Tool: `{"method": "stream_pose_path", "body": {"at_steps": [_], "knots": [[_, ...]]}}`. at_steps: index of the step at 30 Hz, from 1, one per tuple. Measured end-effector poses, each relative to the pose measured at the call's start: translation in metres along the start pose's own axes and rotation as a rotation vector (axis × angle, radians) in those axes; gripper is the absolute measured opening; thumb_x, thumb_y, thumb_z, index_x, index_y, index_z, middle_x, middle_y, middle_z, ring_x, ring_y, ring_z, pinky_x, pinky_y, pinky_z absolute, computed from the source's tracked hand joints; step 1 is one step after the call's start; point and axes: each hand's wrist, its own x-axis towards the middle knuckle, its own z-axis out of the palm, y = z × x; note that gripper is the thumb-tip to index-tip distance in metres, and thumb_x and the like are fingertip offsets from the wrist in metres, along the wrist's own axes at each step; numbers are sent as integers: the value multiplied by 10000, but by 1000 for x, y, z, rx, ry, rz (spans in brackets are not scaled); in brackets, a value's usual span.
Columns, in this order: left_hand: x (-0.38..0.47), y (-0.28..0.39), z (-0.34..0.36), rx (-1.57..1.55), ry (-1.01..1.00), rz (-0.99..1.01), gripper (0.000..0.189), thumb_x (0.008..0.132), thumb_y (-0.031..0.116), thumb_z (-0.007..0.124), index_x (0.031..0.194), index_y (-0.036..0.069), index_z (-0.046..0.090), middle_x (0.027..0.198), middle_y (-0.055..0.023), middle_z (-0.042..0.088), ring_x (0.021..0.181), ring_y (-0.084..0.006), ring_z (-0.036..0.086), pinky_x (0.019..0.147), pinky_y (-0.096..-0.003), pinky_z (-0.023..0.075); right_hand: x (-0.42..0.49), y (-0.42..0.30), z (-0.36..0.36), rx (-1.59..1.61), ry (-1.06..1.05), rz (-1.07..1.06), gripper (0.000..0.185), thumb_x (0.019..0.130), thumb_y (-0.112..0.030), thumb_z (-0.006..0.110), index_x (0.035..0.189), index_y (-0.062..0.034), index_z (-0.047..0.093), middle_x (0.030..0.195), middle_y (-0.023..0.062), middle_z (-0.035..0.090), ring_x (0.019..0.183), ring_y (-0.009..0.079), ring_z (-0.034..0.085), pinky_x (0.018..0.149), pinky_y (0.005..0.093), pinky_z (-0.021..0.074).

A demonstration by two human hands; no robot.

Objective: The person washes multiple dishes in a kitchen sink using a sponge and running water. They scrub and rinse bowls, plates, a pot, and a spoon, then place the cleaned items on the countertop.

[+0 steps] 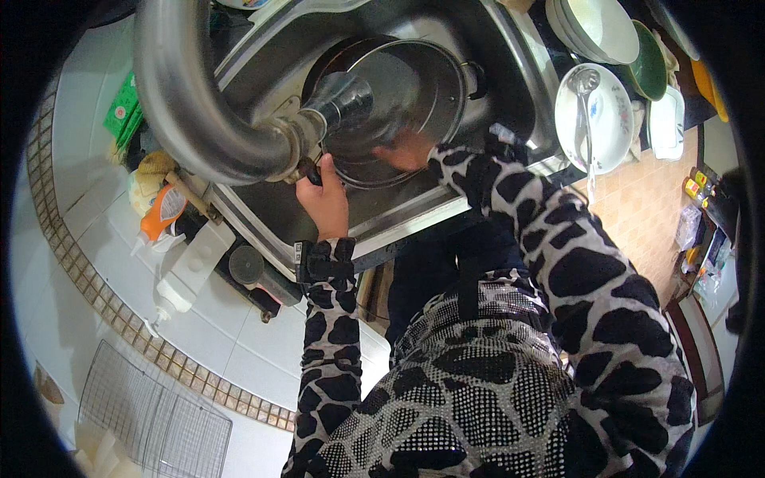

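Observation:
A large round metal pot with black side handles sits tilted in the stainless steel sink. My left hand grips its near-left black handle, thumb on top. Over the inside of the pot is my right hand, blurred; whether it holds anything cannot be told. The metal faucet arches in from the left, its dark spout head pointing into the pot. Whether water is running is unclear.
Right of the sink stand stacked white bowls, a green bowl and a floral bowl with a metal ladle. An orange bottle and a white bottle lie along the left edge.

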Motion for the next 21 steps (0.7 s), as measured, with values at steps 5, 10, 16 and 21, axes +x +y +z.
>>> {"method": "stream_pose_path", "body": {"at_steps": [5, 10, 16, 21], "knots": [[9, -11, 1, 236, 51, 119, 382, 904, 139, 581, 1261, 60, 470, 626, 35, 471, 456, -33, 369, 391, -210, 274, -39, -63, 23, 983, 46, -468, 578, 963, -452, 305, 1382, -57, 356, 1385, 175, 392, 1281, 280, 360, 1077, 342, 251], [-1, 6, 3, -16, 67, -111, 186, 891, 191, 607, 862, 28, 523, 632, 26, 490, 475, -57, 426, 417, -235, 344, -65, -8, -19, -7, -179, -157, 733, 889, -577, 360, 1428, -88, 270, 1448, 174, 296, 1373, 312, 193, 1120, 374, 151], [1, 13, 7, 49, 49, -97, 164, 909, 173, 578, 872, 26, 514, 641, 26, 478, 487, -54, 420, 422, -232, 340, -29, 22, -21, -395, 217, 61, 671, 871, -577, 384, 1288, -56, 460, 1322, 152, 438, 1233, 264, 388, 1019, 432, 290], [4, 3, 7, 86, 71, -17, 283, 909, 166, 570, 1139, 34, 469, 591, 26, 441, 446, -49, 372, 388, -233, 289, -36, -54, 19, 951, 144, -338, 353, 919, -256, 490, 1119, 11, 605, 994, 104, 645, 903, 178, 580, 852, 298, 431]]}}
